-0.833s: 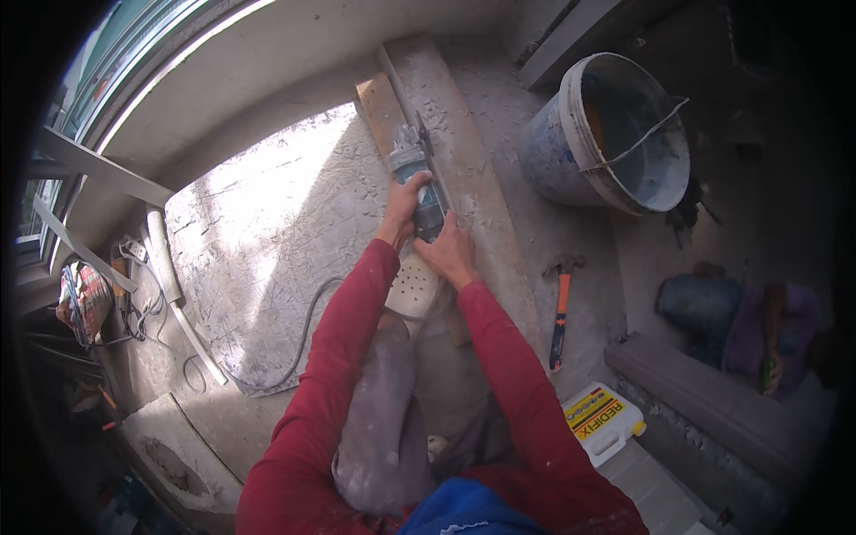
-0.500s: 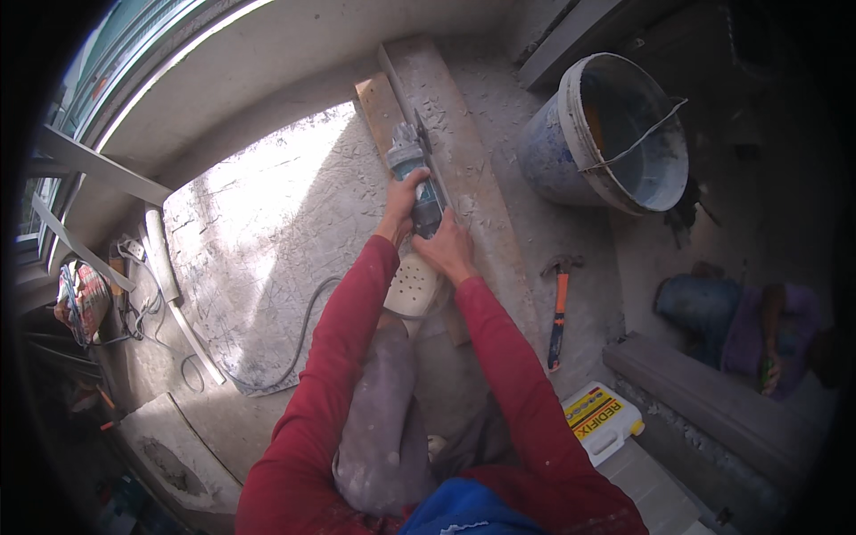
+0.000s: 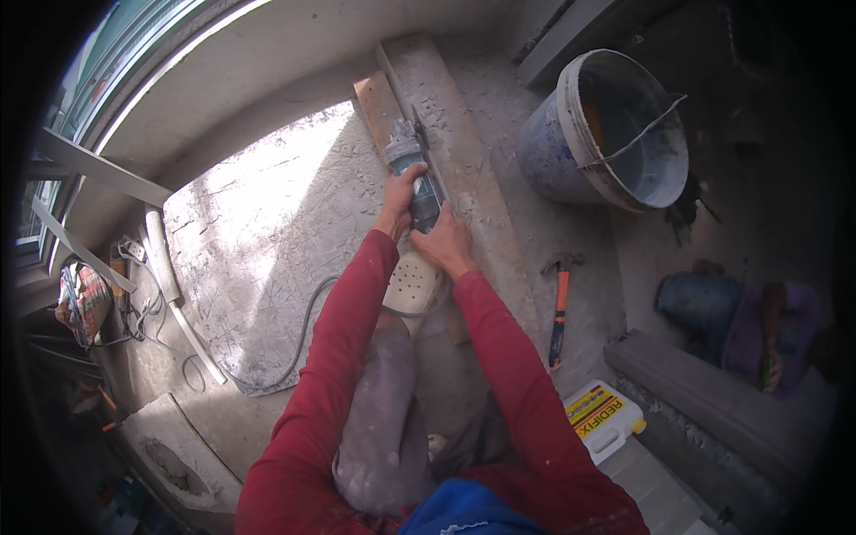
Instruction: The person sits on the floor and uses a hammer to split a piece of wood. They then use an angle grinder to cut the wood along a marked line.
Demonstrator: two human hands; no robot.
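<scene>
Both my hands are on an angle grinder [image 3: 407,153] with a teal and grey body, its head pointing away from me. My left hand [image 3: 398,200] wraps the body from the left side, thumb across the top. My right hand [image 3: 448,241] is closed at the grinder's rear end, beside a thin dark strip [image 3: 436,176] that runs along the tool's right side. Whether the right fingers also grip this strip cannot be made out. Beneath lies a long dusty plank [image 3: 486,201], with a shorter wooden board [image 3: 378,105] to its left. The grinder's disc is not clearly visible.
A scratched pale board [image 3: 241,232] lies left, crossed by a grey cord [image 3: 308,334]. At right stand a bucket [image 3: 544,147], an orange-handled hammer [image 3: 559,308] and a white-yellow jug [image 3: 615,432]. My foot in a perforated cream clog [image 3: 410,283] is close below. Another person [image 3: 731,321] crouches far right.
My hands and the grinder have shifted very slightly away from me along the plank. The grip stays the same.
</scene>
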